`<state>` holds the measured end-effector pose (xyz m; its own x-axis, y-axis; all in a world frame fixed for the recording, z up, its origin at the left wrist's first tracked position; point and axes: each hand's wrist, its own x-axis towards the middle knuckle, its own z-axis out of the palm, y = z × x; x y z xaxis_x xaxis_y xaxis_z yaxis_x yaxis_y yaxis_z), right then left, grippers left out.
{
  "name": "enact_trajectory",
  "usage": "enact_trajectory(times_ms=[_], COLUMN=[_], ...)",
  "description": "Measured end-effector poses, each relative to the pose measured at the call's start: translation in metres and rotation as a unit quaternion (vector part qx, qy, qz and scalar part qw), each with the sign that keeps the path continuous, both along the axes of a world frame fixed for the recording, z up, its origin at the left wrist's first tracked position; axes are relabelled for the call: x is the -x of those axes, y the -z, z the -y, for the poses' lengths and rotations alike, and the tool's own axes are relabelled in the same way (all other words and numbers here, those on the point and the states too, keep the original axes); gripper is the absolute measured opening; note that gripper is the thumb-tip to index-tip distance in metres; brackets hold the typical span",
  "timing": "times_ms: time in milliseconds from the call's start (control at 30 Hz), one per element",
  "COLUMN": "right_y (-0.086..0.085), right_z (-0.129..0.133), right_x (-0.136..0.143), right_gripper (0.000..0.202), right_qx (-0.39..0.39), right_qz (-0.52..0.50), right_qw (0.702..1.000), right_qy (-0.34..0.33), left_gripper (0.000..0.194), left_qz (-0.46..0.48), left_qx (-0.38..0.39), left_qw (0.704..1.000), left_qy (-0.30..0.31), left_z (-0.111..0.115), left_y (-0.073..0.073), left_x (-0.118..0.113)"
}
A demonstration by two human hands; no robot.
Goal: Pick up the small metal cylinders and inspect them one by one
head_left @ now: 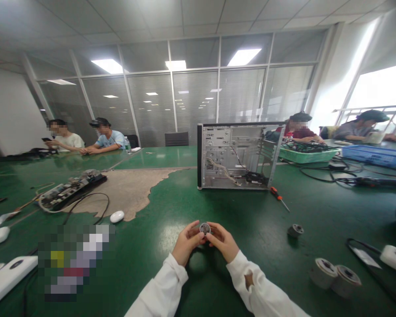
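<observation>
Both my hands meet above the green table (165, 277), close to the middle of the view. My left hand (187, 242) and my right hand (223, 242) grip a small round metal part (205, 228) from its two sides. Its ring-shaped face, with a darker inside, points up towards me, and the thumbs press at its lower edge. The rest of its body is hidden by the fingers. To the right lies a similar small metal cylinder (295, 230). Two larger metal cylinders (324, 273) stand side by side nearer to me.
An open computer case (218, 152) stands beyond my hands, with an orange-handled screwdriver (279, 197) beside it. Left are a circuit assembly (74, 189), a white oval object (117, 216) and cables. Green (308, 155) and blue baskets (374, 155) stand far right. Several people sit around.
</observation>
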<state>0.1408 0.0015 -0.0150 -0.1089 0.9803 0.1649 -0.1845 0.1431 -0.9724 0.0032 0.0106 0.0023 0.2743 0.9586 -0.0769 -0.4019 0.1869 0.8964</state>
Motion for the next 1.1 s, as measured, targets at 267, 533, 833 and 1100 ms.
enact_trajectory(times_ms=[267, 533, 833, 1100], right_y=[0.003, 0.014, 0.006, -0.002], right_z=[-0.004, -0.013, -0.009, 0.002], right_x=[0.0, 0.001, -0.002, -0.003], right_gripper=[0.056, 0.052, 0.047, 0.029], right_qx=[0.032, 0.051, 0.047, -0.062], right_qz=[-0.06, -0.066, -0.048, 0.153], right_qw=[0.997, 0.992, 0.996, 0.985], right_qy=[0.038, 0.094, 0.063, 0.055], left_gripper=[0.043, 0.039, 0.051, 0.053], left_qz=[0.044, 0.028, -0.353, -0.424], left_qx=[0.012, 0.003, -0.325, -0.377], left_qw=[0.999, 0.999, 0.87, 0.82], left_qy=[-0.005, -0.043, -0.115, -0.078], left_z=[-0.001, -0.004, 0.006, 0.007], left_y=[0.002, 0.002, 0.002, -0.003], left_x=[0.004, 0.005, 0.004, 0.007])
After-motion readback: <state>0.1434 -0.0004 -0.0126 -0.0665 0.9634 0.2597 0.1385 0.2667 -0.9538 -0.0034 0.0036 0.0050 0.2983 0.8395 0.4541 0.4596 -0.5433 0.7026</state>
